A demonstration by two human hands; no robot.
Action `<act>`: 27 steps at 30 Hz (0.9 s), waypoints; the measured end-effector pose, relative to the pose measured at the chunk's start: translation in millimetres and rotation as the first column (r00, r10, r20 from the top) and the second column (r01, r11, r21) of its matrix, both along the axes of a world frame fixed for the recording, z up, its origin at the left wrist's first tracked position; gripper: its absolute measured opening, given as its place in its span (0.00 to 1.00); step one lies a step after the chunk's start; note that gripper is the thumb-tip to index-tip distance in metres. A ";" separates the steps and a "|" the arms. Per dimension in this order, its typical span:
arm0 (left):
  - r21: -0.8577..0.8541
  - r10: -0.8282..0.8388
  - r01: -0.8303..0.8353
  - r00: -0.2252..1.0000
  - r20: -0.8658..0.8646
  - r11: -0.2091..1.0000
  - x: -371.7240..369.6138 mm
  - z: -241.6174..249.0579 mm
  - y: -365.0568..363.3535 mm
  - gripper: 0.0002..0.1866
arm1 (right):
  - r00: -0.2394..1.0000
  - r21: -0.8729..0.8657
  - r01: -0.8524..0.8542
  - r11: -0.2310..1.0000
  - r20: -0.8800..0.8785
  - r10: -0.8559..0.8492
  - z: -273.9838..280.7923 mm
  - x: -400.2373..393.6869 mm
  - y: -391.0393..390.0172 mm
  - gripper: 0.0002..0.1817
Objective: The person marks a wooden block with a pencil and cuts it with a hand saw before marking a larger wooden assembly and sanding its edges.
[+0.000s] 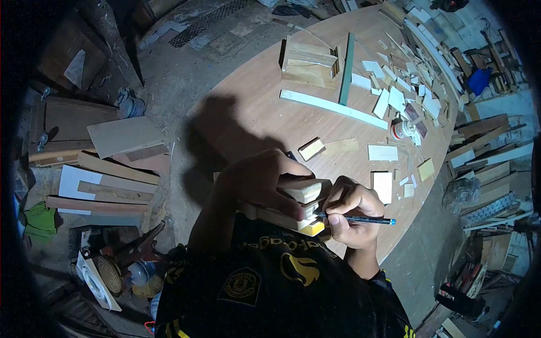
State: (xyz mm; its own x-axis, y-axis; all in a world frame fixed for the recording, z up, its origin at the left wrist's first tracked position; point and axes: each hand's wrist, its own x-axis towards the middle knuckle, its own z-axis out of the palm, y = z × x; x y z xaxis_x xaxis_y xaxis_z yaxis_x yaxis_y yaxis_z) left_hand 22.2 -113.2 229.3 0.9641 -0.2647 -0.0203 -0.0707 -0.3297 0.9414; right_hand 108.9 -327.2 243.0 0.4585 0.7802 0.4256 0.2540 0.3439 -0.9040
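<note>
My left hand (259, 179) presses down on a small stack of wooden blocks (307, 191) held close to my chest at the near edge of the round wooden table (248, 112). My right hand (352, 211) grips a blue pen (369, 220), its tip touching the side of the stack near a yellow-edged piece (313, 227). My fingers hide part of the blocks.
A small open wooden box (307, 63) stands at mid-table beside a green strip (346, 69) and a long white strip (332, 108). Several wood offcuts (406, 90) litter the table's right side, near a glue jar (401, 130). Boards (107, 169) and tools lie on the floor at left.
</note>
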 end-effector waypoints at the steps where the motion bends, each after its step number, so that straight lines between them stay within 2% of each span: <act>1: -0.001 -0.004 0.004 1.000 -0.006 1.000 0.3 -0.3 -0.7 0.32 | 1.000 -0.007 0.000 1.000 -0.005 0.000 -0.1 -0.4 0.1 0.08; 6: 0.008 -0.017 0.017 0.999 -0.027 1.000 2.6 1.4 -0.5 0.32 | 0.996 -0.029 0.076 0.997 -0.054 -0.077 0.7 -1.1 0.9 0.09; 10: 0.011 -0.016 0.017 0.999 -0.045 1.000 2.2 1.9 -0.9 0.32 | 0.999 -0.013 -0.033 0.999 0.025 0.033 2.5 3.1 0.3 0.10; 12: 0.013 -0.026 0.027 0.998 -0.054 1.000 3.7 2.5 -1.8 0.32 | 0.996 -0.021 0.071 0.997 -0.056 -0.072 2.9 -2.5 2.1 0.10; 16: 0.024 -0.032 0.034 0.997 -0.065 0.999 4.7 2.1 -0.9 0.33 | 0.990 -0.036 0.074 0.997 -0.122 -0.077 1.0 -1.9 -0.4 0.09; 20: -0.085 -0.017 0.012 0.998 -0.060 0.996 3.5 -7.5 -2.3 0.33 | 0.999 -0.014 0.003 1.000 -0.051 -0.004 0.7 0.6 -1.5 0.09; 22: -0.126 -0.026 0.016 0.997 -0.078 0.992 4.4 -7.1 -2.9 0.32 | 0.992 -0.051 0.103 0.993 -0.071 -0.107 1.7 -2.4 0.1 0.09; 24: -0.056 -0.016 0.012 0.998 -0.055 0.998 4.3 -4.2 -2.4 0.32 | 0.994 -0.057 0.098 0.994 -0.048 -0.101 2.2 1.7 0.3 0.09; 26: -0.049 -0.014 0.011 0.998 -0.054 0.999 3.8 -4.0 -1.4 0.33 | 0.999 0.007 -0.010 1.000 -0.036 0.011 3.1 3.7 1.3 0.08; 27: -0.045 -0.018 0.015 0.998 -0.054 0.999 3.7 -4.4 -1.8 0.33 | 0.999 0.015 -0.004 1.000 -0.035 0.005 1.6 2.5 1.7 0.08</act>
